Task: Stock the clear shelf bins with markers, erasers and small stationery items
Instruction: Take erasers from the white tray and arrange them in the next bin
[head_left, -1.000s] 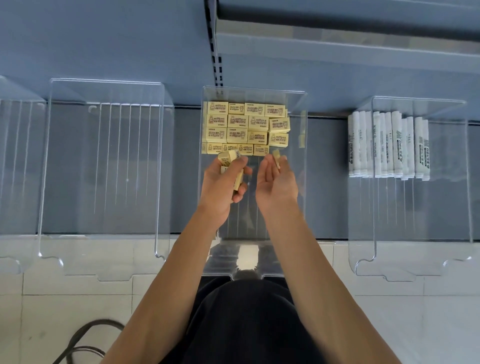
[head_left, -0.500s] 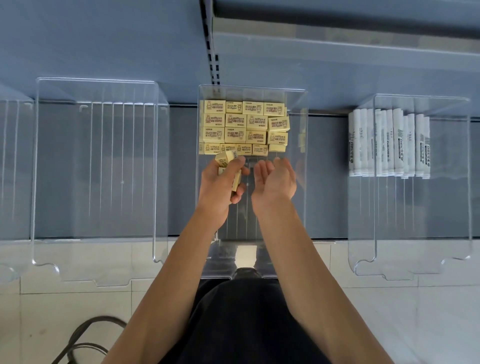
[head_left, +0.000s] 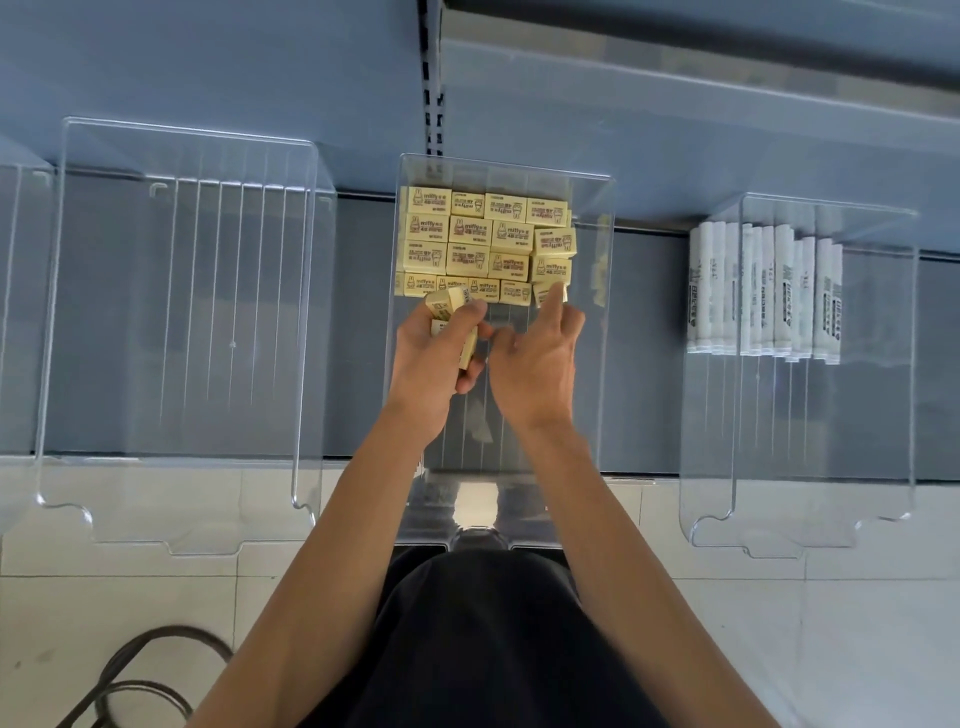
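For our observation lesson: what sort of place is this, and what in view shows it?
Probably a stationery shop's display shelf: clear bins set in a row on grey shelving, one packed with yellow erasers, another holding white markers.

Single head-worn wide-angle view, looking steeply down, close above clear shelf bins (head_left: 182, 338)

Grey-blue shelf (head_left: 358, 322) running across the view, blue back panel (head_left: 208, 62) rising behind it, black slotted upright (head_left: 432, 93) splitting the panel, pale upper shelf edge (head_left: 727, 78) crossing top right, white tiled floor (head_left: 857, 649) showing below, dark cable (head_left: 156, 630) looping lower left.
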